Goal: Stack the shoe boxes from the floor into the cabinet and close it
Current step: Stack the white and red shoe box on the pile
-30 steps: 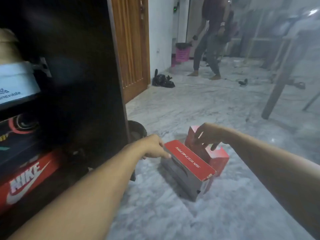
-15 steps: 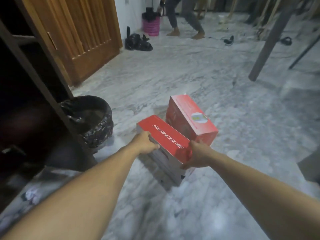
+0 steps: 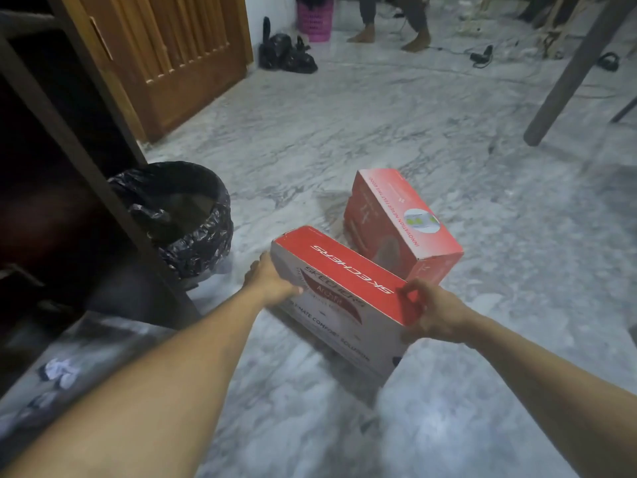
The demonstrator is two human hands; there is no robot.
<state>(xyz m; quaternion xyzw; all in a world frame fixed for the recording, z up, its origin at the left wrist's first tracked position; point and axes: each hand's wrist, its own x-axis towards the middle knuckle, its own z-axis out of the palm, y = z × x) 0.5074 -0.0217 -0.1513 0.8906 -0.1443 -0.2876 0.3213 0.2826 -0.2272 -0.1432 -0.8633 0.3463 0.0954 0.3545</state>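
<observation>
Skechers shoe box (image 3: 348,298), red lid, white side, tilted, held between both hands over the marble floor (image 3: 379,115). Left hand (image 3: 272,281) curled round the far left end, thumb on the white side. Right hand (image 3: 431,315) gripping the near right end, fingers bent over the lid edge. Second red shoe box (image 3: 400,222) just behind, on the floor, close to the first; touching or apart, cannot tell. Black-lined bin (image 3: 182,215) to the left, beside the dark open cabinet (image 3: 51,167). Wooden door (image 3: 172,56) behind. Another person's bare feet (image 3: 389,37) and a pink basket (image 3: 315,17) far back.
</observation>
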